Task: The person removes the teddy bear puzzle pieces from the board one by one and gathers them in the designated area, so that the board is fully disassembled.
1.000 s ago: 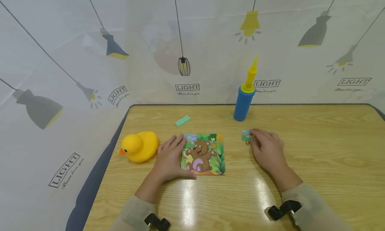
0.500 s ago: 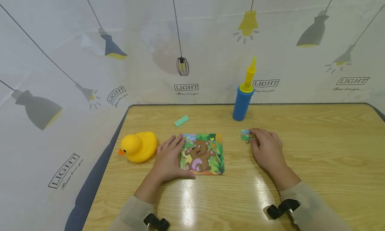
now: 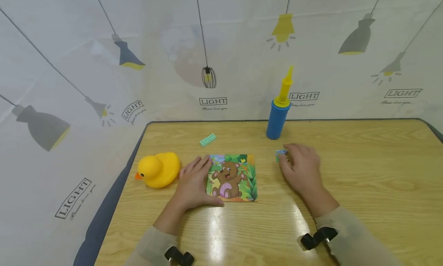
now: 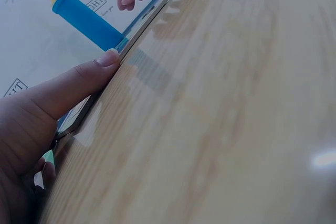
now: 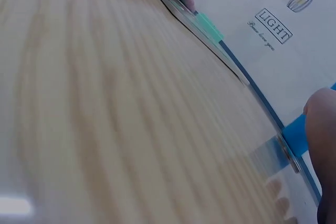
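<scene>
A flat jigsaw puzzle (image 3: pixel 228 177) with a brown bear on it lies on the table in the head view. My left hand (image 3: pixel 194 183) rests against it, fingers along its left side and thumb by its near edge. In the left wrist view, the thumb (image 4: pixel 79 85) touches that edge. To the right, my right hand (image 3: pixel 302 168) is over a small picture puzzle piece (image 3: pixel 278 155) and covers most of it. From the right wrist, the piece (image 5: pixel 289 153) shows as a thin edge low on the table, with the thumb (image 5: pixel 321 129) beside it.
A yellow rubber duck (image 3: pixel 160 170) sits left of my left hand. Behind the puzzle lies a mint-green studded brick (image 3: pixel 208 139). A blue hand pump (image 3: pixel 277 120) with a yellow nozzle stands near the table's back edge, before a lamp-print cloth (image 3: pixel 242 58).
My right hand has shifted left and slightly away from me, now covering more of the small piece. The left hand and the bear puzzle stay in place; the head view has shifted slightly.
</scene>
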Demonstrator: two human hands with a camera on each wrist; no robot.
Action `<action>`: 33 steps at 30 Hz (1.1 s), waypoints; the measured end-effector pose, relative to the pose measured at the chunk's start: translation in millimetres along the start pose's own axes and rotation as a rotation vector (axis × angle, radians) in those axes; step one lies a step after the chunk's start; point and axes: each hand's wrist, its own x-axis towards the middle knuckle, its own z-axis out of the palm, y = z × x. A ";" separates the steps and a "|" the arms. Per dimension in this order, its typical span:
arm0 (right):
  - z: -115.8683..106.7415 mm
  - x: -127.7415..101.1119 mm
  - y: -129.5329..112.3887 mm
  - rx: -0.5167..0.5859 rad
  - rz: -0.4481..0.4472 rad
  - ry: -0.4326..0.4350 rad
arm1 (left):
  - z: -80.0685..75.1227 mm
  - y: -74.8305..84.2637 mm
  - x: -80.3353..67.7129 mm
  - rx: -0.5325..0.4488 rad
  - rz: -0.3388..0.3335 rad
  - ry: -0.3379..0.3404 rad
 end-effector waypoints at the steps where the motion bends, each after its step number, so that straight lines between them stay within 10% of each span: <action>1: 3.8 0.8 -1.6 -0.006 -0.029 0.014 | 0.1 -0.7 -0.6 0.000 -0.002 0.001; 33: 76.9 17.9 -101.6 -0.005 -0.118 -0.338 | -1.9 -2.2 0.5 -0.036 0.019 0.020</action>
